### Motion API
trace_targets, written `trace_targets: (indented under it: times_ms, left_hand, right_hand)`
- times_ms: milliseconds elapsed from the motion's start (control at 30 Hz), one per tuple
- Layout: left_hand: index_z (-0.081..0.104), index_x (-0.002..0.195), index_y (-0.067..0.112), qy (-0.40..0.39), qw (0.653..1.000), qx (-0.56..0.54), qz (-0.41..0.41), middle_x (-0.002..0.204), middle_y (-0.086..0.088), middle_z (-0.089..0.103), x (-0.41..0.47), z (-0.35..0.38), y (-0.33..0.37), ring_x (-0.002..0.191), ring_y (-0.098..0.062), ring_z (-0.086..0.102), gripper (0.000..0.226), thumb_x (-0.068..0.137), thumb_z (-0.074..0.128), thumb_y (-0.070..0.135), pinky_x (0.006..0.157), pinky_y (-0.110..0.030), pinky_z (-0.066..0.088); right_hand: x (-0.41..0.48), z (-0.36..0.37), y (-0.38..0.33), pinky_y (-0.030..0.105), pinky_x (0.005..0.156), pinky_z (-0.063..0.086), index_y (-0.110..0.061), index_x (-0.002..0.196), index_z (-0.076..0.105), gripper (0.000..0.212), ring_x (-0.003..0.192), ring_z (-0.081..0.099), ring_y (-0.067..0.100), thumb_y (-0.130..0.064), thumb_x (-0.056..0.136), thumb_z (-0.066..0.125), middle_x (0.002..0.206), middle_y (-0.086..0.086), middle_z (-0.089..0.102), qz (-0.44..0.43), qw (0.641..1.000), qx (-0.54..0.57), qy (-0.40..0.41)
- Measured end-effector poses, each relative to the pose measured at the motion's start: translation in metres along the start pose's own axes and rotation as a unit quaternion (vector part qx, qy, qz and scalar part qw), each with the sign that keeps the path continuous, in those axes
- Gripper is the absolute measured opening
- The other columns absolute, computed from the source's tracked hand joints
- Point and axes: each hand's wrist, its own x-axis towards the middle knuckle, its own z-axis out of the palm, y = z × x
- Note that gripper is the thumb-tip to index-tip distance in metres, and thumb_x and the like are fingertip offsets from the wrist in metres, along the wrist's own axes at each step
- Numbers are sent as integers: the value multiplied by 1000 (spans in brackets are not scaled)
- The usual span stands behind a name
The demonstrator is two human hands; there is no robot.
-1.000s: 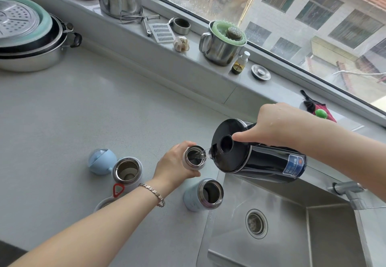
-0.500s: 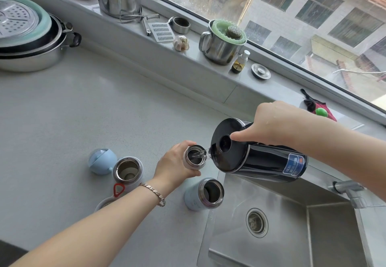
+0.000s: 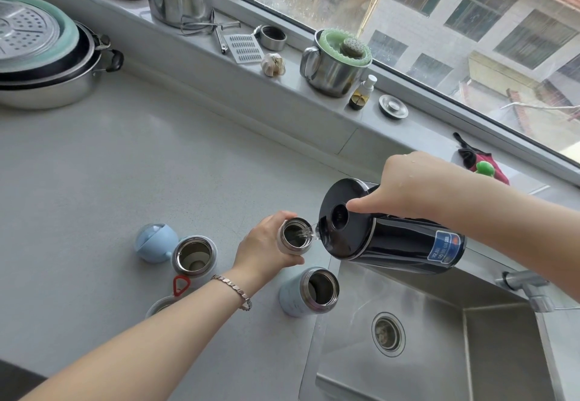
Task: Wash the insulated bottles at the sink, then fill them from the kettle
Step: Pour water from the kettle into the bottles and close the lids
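While water runs from the kettle [image 3: 392, 243] spout into the small bottle [image 3: 295, 237], the job looks approx. midway thru the filling stage. Washing seems done, as all bottles stand uncapped beside the sink [image 3: 439, 369]. Prob. left to fill: white bottle [image 3: 194, 256], blue bottle [image 3: 309, 291] and a third bottle [image 3: 160, 306] half hidden under the left forearm. Can't tell if any holds water yet. A blue lid [image 3: 155, 242] lies by the white bottle, so capping is also to come.

Kettle hangs over the counter [image 3: 125, 165] edge by the sink corner, tipped nearly flat. Its long axis runs approx. left-right across the view, lid + spout pointing left at the bottle mouth, base to the right. Small bottle is upright, mouth up, long axis vertical, just left of the spout. Can't tell if it rests on the counter or is lifted.

L hand [image 3: 266, 250]: fingers [image 3: 295, 260] curled round the bottle body below the rim. R hand [image 3: 405, 187]: wrapped over the kettle's upper side, handle hidden, one finger stretched onto the lid.
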Motion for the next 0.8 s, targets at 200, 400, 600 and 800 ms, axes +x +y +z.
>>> trace_targets:
  times_ms: [200,400,600,800]
  left_hand:
    - [54,117,32,0,1000,-4,-2,112,12,57,0,0,0,103,-9,51,68,58,86,23,85,-24,41]
    - [55,116,29,2,1000,-3,6,105,10,56,0,0,1,99,-11,52,66,58,87,21,86,-28,45]
    - [57,113,25,17,1000,-4,23,105,8,62,1,1,2,99,-11,55,64,57,87,19,83,-26,46]
    - [59,111,18,32,999,-6,15,93,10,60,4,-13,4,92,-10,56,62,57,87,14,77,-13,38]
  right_hand:
    - [-4,1,-1,24,49,28,-14,60,42,56,57,42,17,-66,71,59,65,2,45,4,1000,3,-2]
    - [-5,7,8,25,48,30,-13,60,43,58,58,44,16,-69,69,59,65,2,47,12,999,36,0]
    - [-4,22,28,24,46,36,-11,46,48,63,44,48,13,-70,67,59,31,-5,46,26,994,104,-20]
    - [-9,44,60,25,46,29,-16,35,34,65,39,38,13,-63,69,64,28,-8,36,33,968,247,2]
